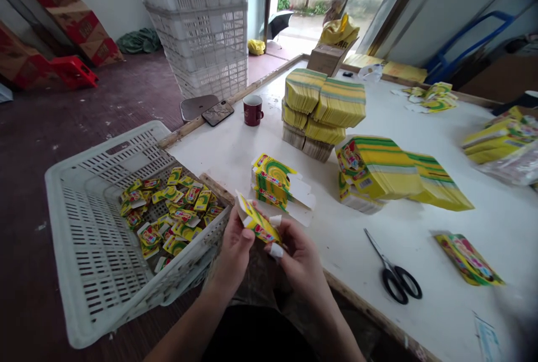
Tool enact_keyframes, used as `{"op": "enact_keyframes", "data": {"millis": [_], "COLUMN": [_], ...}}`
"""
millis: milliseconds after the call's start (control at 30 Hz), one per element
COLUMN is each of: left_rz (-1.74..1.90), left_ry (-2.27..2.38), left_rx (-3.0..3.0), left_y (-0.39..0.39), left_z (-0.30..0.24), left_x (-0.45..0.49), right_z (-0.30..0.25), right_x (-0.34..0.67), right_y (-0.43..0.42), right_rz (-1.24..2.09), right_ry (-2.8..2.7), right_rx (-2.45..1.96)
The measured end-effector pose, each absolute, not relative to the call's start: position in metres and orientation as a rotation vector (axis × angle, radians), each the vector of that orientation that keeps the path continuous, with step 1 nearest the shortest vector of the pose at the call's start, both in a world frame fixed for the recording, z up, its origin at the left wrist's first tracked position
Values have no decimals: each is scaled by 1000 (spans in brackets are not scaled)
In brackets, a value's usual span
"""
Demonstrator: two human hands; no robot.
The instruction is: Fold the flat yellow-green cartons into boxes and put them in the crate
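Note:
Over the table's front edge, a small yellow-and-green printed carton [257,223] is held between both hands. My left hand [236,244] grips its left end, thumb on the near side. At the right end, my right hand [294,244] pinches it, with white wrappings on the thumb and a fingertip. Just beyond the hands, several unfolded cartons [271,180] stand on the table with white flaps spread to the right. To the left, a white plastic crate [75,227] contains many folded small cartons [180,210].
Flat carton stacks [378,168] and taller stacks [323,101] stand on the white table [336,244]. Scissors [393,275], a flat carton piece [467,258], a mug [253,110] and a phone [217,112] lie around. Stacked crates [205,26] rise behind.

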State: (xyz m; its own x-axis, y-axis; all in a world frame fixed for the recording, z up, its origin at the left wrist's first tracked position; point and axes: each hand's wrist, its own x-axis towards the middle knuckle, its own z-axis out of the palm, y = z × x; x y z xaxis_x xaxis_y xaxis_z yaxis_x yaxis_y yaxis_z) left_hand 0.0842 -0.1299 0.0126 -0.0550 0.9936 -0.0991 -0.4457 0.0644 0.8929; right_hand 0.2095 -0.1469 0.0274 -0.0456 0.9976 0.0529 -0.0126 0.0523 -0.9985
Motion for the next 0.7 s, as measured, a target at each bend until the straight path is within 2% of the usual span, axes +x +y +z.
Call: {"op": "enact_keyframes", "data": {"millis": [200, 333, 400, 500, 600, 700], "left_rz": [1410, 1344, 1235, 919, 697, 748], "left_ry": [1058, 926, 933, 1057, 1118, 1260], "left_rx": [780, 902, 1040, 1374, 1613, 1682], "left_y": [-120, -113, -110, -110, -112, -118], "left_z": [25, 49, 61, 69, 64, 51], "left_x": [73, 49, 40, 42, 57, 70], "right_z": [41, 50, 53, 51, 42, 31], "right_x": [238, 257, 260, 251, 239, 232], "right_y": [-144, -140, -140, -144, -150, -152], "right_rz": [857, 479, 313, 265, 262, 377], "right_ry": [-1536, -1768, -1926, -2124, -1948, -1427], "right_rx": [-1197, -1303, -1314, -1215, -1228, -1351]}}
